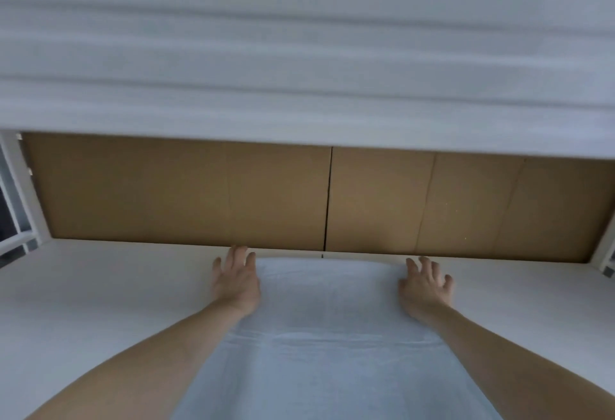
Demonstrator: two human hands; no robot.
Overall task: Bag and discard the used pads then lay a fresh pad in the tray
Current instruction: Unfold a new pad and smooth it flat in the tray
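One pale pad (pixel 332 336) lies on the white tray floor (pixel 100 303), running from six o'clock up toward twelve between my two bare forearms. My left hand (pixel 237 278) rests flat at the pad's far corner near eleven o'clock, fingers spread straight; my right hand (pixel 426 283) mirrors it near one o'clock, equally wide, gripping nothing. Two brown cardboard panels (pixel 186 193) stand beyond, blocking the far side, beneath a blurred white surface (pixel 299 53).

Brown cardboard panels (pixel 276 193) lining the back, white frame post (pixel 20 186) at left, dim even light
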